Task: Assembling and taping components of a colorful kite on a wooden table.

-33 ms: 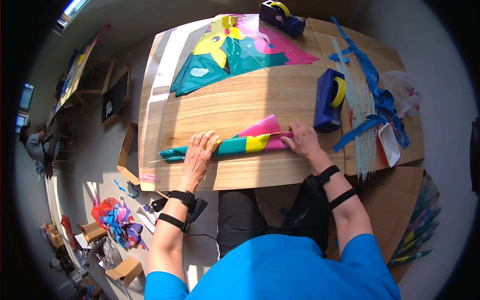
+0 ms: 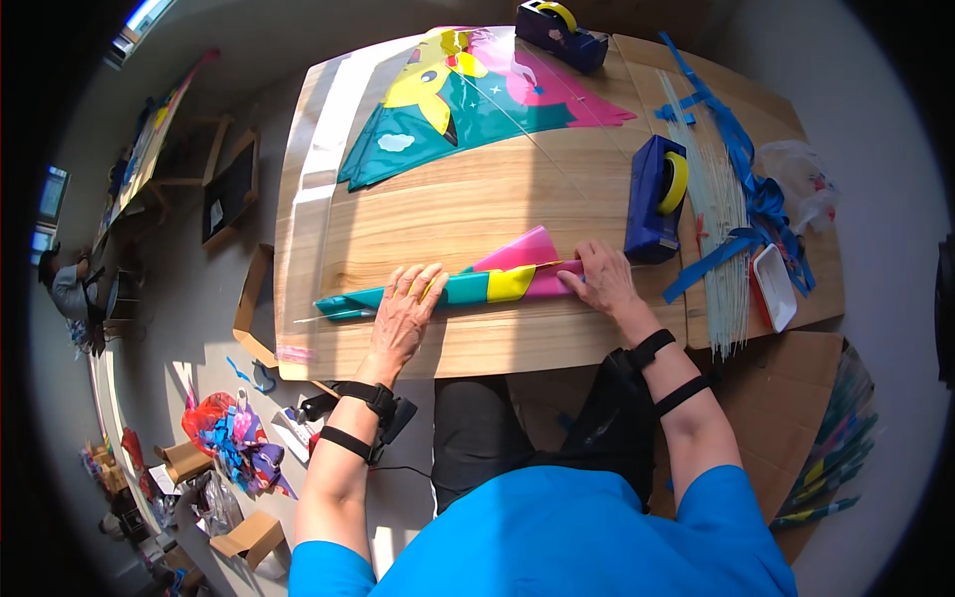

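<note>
A rolled plastic kite (image 2: 465, 290) in teal, yellow and pink lies across the near part of the wooden table, with a loose pink corner sticking up behind it. My left hand (image 2: 405, 310) is closed over the teal part, fingers bent across the top of the roll. At the pink right end, my right hand (image 2: 603, 276) is closed with thumb and fingers on the roll. A thin rod tip shows at the roll's left end. Farther back, several flat kites (image 2: 477, 104) with a yellow cartoon figure lie stacked, thin rods across them.
A blue tape dispenser (image 2: 654, 204) with yellow tape stands right of my right hand; another tape dispenser (image 2: 563, 36) is at the far edge. Thin clear rods (image 2: 718, 229), blue ribbon strips (image 2: 736, 139) and a white tray (image 2: 773, 289) lie at the right. Cardboard boxes (image 2: 261, 308) sit left.
My left hand has shifted slightly right along the roll. The right hand stays at the pink end with hardly any movement.
</note>
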Demonstrator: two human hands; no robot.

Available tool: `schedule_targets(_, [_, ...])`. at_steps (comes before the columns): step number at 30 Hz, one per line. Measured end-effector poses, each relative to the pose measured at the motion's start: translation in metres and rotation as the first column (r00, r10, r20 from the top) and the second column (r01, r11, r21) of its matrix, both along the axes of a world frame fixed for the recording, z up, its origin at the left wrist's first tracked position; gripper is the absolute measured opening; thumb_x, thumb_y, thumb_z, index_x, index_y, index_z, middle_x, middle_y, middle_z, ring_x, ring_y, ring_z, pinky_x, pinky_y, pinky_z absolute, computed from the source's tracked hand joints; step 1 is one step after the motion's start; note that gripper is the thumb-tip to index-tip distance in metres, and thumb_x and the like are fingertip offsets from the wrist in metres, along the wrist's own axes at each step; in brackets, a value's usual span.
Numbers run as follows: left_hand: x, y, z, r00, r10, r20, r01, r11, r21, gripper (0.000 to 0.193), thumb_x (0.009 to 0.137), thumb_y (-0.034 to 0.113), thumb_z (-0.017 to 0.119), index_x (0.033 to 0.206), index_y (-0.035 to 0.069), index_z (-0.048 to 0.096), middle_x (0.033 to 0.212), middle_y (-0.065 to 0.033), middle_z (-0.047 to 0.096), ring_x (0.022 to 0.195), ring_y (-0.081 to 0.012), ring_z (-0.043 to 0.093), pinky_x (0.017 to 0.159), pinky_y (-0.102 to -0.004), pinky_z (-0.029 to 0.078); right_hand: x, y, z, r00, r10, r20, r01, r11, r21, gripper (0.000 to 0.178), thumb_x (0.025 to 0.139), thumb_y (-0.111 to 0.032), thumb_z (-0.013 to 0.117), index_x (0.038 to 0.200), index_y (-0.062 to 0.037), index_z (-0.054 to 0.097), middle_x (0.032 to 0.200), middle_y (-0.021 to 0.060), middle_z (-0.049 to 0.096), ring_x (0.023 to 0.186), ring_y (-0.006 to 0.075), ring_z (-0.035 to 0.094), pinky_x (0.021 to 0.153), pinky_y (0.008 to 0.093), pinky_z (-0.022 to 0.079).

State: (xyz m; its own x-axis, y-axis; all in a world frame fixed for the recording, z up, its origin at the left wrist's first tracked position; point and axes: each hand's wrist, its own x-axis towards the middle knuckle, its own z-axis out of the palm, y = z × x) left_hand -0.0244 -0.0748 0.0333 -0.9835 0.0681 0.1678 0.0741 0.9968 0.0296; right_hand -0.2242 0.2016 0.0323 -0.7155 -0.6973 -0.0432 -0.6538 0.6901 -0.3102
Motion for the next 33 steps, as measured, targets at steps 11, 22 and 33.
schedule_targets(11, [-0.023, 0.059, -0.025, 0.997, -0.041, 0.067, 0.047, 0.995, -0.084, 0.051, 0.091, 0.014, 0.047, 0.141, 0.009, 0.039, 0.135, -0.0103, 0.051, 0.126, -0.0266, 0.047, 0.116, -0.0467, 0.024, 0.012, -0.030, -0.021, 0.973, 0.117, -0.200, -0.190, 0.899, -0.395, 0.058, 0.078, -0.027, 0.071, 0.128, -0.0046, 0.051, 0.131, 0.0164, 0.049, 0.122, 0.0328, 0.047, 0.106, 0.0445, 0.034])
schedule_targets(22, [-0.029, 0.065, -0.031, 0.999, -0.007, -0.041, 0.009, 0.998, 0.066, 0.044, 0.086, 0.008, 0.052, 0.130, 0.005, 0.048, 0.127, -0.0111, 0.051, 0.122, -0.0265, 0.049, 0.108, -0.0411, 0.035, -0.009, -0.047, -0.012, 0.958, 0.286, -0.006, -0.274, 0.909, -0.314, 0.036, 0.067, -0.014, 0.074, 0.099, -0.0046, 0.061, 0.102, 0.0107, 0.060, 0.103, 0.0293, 0.055, 0.092, 0.0410, 0.044])
schedule_targets(33, [-0.003, 0.108, -0.009, 0.920, 0.384, -0.082, -0.241, 0.717, 0.654, 0.041, 0.081, -0.002, 0.061, 0.120, 0.002, 0.052, 0.124, -0.0127, 0.052, 0.115, -0.0274, 0.053, 0.101, -0.0395, 0.042, 0.041, -0.014, -0.036, 0.773, 0.415, -0.480, -0.518, 0.850, -0.100, 0.033, 0.079, -0.014, 0.055, 0.108, 0.0003, 0.061, 0.099, 0.0119, 0.060, 0.095, 0.0267, 0.060, 0.086, 0.0371, 0.049])
